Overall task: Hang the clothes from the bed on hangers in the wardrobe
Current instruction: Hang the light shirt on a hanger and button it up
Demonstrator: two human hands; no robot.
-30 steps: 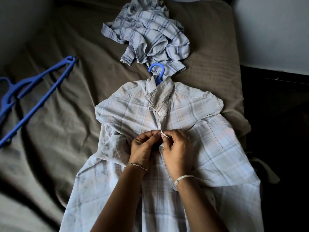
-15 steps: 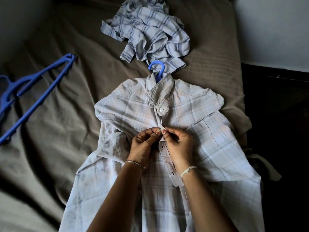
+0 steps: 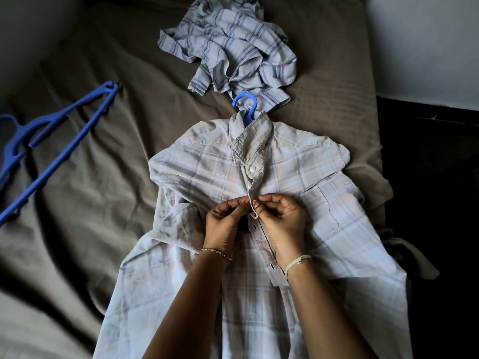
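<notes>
**A:** Where's the garment being worked on?

**B:** The pale plaid shirt point(image 3: 293, 174) lies front up in the middle of the frame on the brown bed sheet point(image 3: 103, 208), collar toward the top. A blue hanger point(image 3: 246, 103) is inside it. Only the hook shows, poking out above the collar.

**A:** And the hands?

**B:** They are close together at the chest, just below the fastened top button point(image 3: 252, 168). The left hand point(image 3: 224, 226) pinches one edge of the front opening. The right hand point(image 3: 283, 221) pinches the buttonhole strip, and the fingertips nearly meet. I'd judge they're doing up the second button. Whether it's through the hole I can't tell, because the fingers cover it.

**A:** Why button it lying flat?

**B:** Probably so the bed carries the cloth and both hands are free for the fiddly part. A closed front should also keep the shirt from sliding off the hanger once it's lifted. The buttonholes lower down the strip are open.

**A:** What's left to do?

**B:** A crumpled striped shirt point(image 3: 233, 47) sits at top centre, its lower edge against the hook, and it's not yet on a hanger. Spare blue hangers point(image 3: 41, 125) lie at the left edge, well apart from both shirts. The wardrobe isn't in view.
</notes>
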